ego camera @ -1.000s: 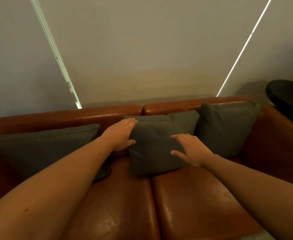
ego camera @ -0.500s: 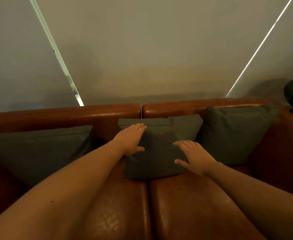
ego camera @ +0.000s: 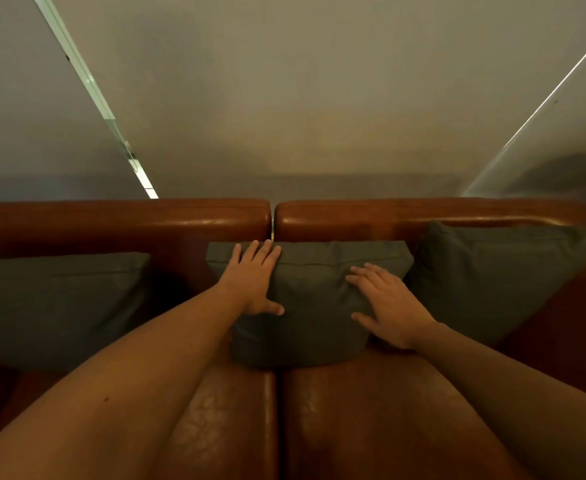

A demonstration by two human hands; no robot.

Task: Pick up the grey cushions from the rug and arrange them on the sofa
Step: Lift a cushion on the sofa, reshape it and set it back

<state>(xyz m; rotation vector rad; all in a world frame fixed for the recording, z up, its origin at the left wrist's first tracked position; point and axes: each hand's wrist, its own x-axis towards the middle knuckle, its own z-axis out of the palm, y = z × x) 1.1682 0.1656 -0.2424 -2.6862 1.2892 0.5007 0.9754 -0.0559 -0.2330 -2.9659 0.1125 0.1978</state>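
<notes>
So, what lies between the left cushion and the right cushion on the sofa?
The middle cushion, with both hands flat on it: left hand, right hand. The head view shows this.

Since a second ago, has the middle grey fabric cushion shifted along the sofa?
Yes: the middle grey cushion shifted left, now centred on the brown leather sofa's backrest seam.

middle cushion (ego camera: 314, 303) shifted to the sofa's (ego camera: 122, 226) centre seam, straightened, no longer overlapping right cushion (ego camera: 492, 275)

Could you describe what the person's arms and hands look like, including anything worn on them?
Both forearms are bare, with no sleeves in view. The left hand and right hand wear no gloves, and no rings, watch or bracelet show. A small dark mole marks the left forearm. The fingers look unadorned.
</notes>
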